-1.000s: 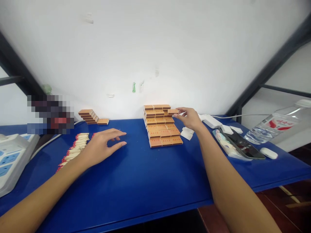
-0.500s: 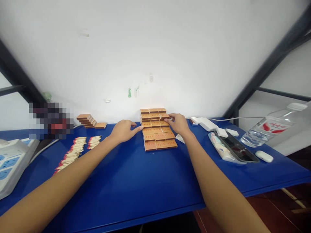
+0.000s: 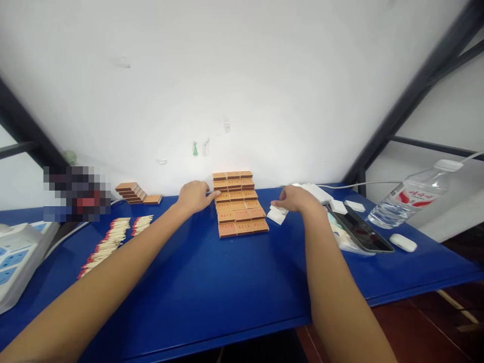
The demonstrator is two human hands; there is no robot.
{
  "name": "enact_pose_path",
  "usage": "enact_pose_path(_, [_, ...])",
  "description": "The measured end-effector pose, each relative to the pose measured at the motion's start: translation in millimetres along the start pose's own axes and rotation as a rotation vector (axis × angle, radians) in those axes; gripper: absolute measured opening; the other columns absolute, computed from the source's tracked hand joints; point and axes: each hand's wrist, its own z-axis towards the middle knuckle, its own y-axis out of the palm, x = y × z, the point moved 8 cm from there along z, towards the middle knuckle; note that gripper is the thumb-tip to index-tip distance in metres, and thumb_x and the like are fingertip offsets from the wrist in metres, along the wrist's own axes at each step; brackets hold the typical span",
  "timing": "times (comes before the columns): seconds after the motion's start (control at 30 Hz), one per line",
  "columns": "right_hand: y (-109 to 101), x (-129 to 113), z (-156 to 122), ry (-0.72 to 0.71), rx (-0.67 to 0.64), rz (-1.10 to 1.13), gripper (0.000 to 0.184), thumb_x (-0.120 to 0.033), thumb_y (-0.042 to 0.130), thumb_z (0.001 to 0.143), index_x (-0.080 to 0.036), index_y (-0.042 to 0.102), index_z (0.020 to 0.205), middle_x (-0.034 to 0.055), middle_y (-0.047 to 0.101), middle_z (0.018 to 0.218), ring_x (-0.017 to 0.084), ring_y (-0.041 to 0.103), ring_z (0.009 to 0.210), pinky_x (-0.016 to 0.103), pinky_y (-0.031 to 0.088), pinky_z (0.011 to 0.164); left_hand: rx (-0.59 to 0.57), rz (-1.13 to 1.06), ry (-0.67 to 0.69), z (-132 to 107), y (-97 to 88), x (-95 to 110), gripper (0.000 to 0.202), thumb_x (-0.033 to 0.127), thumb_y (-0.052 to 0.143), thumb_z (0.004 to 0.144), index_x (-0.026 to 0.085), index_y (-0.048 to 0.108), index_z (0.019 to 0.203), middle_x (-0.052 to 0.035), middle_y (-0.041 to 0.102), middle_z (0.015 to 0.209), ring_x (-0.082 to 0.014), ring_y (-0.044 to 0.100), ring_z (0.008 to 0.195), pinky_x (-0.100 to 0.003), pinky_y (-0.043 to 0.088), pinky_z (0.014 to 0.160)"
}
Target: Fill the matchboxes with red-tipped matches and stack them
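Note:
Orange matchboxes are stacked in a stepped block [image 3: 242, 216] against the wall, three across. My left hand [image 3: 194, 196] is at the left side of the block, thumb stretched out to its edge, fingers apart, holding nothing. My right hand [image 3: 297, 199] is to the right of the block, with thumb and fingertips brought together on small white paper [image 3: 277, 216] lying on the table. The fingers partly cover the paper. At the left are a smaller slanted stack of matchboxes [image 3: 130, 192] with a single matchbox [image 3: 153, 199] beside it, and red-tipped matches [image 3: 109, 242] in two groups.
A power strip [image 3: 15, 262] is at the left edge of the blue table [image 3: 212, 287]. To the right are white chargers [image 3: 316, 193], a phone [image 3: 363, 229] on a packet [image 3: 342, 237], a white earbud case [image 3: 403, 242] and a tilted water bottle [image 3: 410, 199].
My right hand has left the matchbox block's right side and moved right and down onto the white paper. My left hand stays at the block's left side. The view has shifted slightly.

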Motion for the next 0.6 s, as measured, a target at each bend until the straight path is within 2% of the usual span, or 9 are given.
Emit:
enact_pose_path(0.1, [7, -4, -9, 0.002, -0.136, -0.006, 0.031, -0.046, 0.088, 0.087, -0.016, 0.083, 0.092, 0.0196, 0.084, 0.103, 0.033, 0.08, 0.093, 0.04, 0.058, 0.078, 0.033, 0.015, 0.011, -26, -10.8, -5, 0.058, 0.061, 0.053, 0.108, 0.013, 0.085, 0.108, -0.0222, 0.083, 0.113, -0.0401, 0.075, 0.11, -0.045, 0.053, 0.089])
enact_pose_path(0.2, [7, -13, -12, -0.014, -0.111, 0.018, 0.031, -0.042, 0.09, 0.086, -0.015, 0.083, 0.098, 0.0199, 0.084, 0.108, 0.032, 0.08, 0.095, 0.039, 0.058, 0.077, 0.102, -0.013, 0.045, -56, -28.7, -20, 0.057, 0.063, 0.056, 0.105, 0.016, 0.086, 0.113, -0.0199, 0.084, 0.118, -0.041, 0.075, 0.114, -0.047, 0.055, 0.093])
enact_pose_path(0.27, [7, -16, -12, -0.027, -0.105, 0.022, 0.033, -0.039, 0.092, 0.082, -0.014, 0.083, 0.102, 0.0197, 0.084, 0.108, 0.032, 0.08, 0.095, 0.039, 0.058, 0.077, 0.126, -0.048, 0.045, -73, -41.5, -44, 0.056, 0.067, 0.059, 0.102, 0.02, 0.088, 0.111, -0.0158, 0.085, 0.116, -0.0385, 0.077, 0.109, -0.045, 0.056, 0.091])
enact_pose_path(0.33, [3, -13, -15, -0.013, -0.088, 0.012, 0.035, -0.037, 0.092, 0.081, -0.014, 0.083, 0.106, 0.0198, 0.084, 0.108, 0.032, 0.08, 0.096, 0.039, 0.058, 0.078, 0.126, -0.115, 0.022, -87, -53.2, -78, 0.054, 0.07, 0.062, 0.098, 0.023, 0.089, 0.105, -0.0113, 0.087, 0.102, -0.0333, 0.079, 0.094, -0.042, 0.057, 0.086])
enact_pose_path(0.37, [-2, -12, -17, -0.003, -0.057, 0.013, 0.036, -0.036, 0.091, 0.081, -0.013, 0.083, 0.108, 0.0201, 0.084, 0.109, 0.033, 0.079, 0.098, 0.039, 0.058, 0.079, 0.152, -0.153, -0.01, -93, -60.7, -97, 0.054, 0.071, 0.063, 0.097, 0.024, 0.089, 0.102, -0.0101, 0.086, 0.094, -0.0313, 0.079, 0.087, -0.041, 0.057, 0.084])
enact_pose_path(0.43, [-18, -20, -27, -0.034, 0.053, 0.078, 0.039, -0.034, 0.088, 0.083, -0.012, 0.082, 0.115, 0.0206, 0.082, 0.116, 0.033, 0.078, 0.103, 0.039, 0.058, 0.083, 0.165, -0.202, -0.022, -105, -70.9, -126, 0.054, 0.073, 0.064, 0.094, 0.027, 0.09, 0.103, -0.0097, 0.084, 0.094, -0.03, 0.077, 0.083, -0.041, 0.058, 0.081])
enact_pose_path(0.47, [-26, -32, -34, -0.094, 0.112, 0.152, 0.041, -0.033, 0.086, 0.084, -0.012, 0.081, 0.119, 0.02, 0.082, 0.119, 0.032, 0.077, 0.104, 0.038, 0.058, 0.085, 0.16, -0.233, -0.012, -111, -73.7, -134, 0.054, 0.074, 0.066, 0.092, 0.027, 0.09, 0.104, -0.0097, 0.084, 0.093, -0.0291, 0.076, 0.08, -0.041, 0.059, 0.079])
enact_pose_path(0.53, [-37, -72, -58, -0.336, 0.182, 0.411, 0.045, -0.03, 0.081, 0.086, -0.014, 0.079, 0.128, 0.0156, 0.08, 0.122, 0.027, 0.075, 0.103, 0.036, 0.058, 0.087, 0.118, -0.341, -0.016, -121, -73.4, -141, 0.053, 0.073, 0.073, 0.088, 0.027, 0.09, 0.109, -0.0098, 0.085, 0.096, -0.027, 0.075, 0.077, -0.04, 0.061, 0.076])
enact_pose_path(0.6, [-30, -129, -91, -0.669, 0.077, 0.625, 0.046, -0.026, 0.079, 0.086, -0.02, 0.078, 0.131, 0.0112, 0.078, 0.125, 0.025, 0.073, 0.107, 0.035, 0.059, 0.089, 0.016, -0.503, 0.012, -130, -64.7, -131, 0.055, 0.068, 0.078, 0.089, 0.026, 0.087, 0.123, -0.011, 0.086, 0.114, -0.0268, 0.078, 0.089, -0.038, 0.064, 0.08])
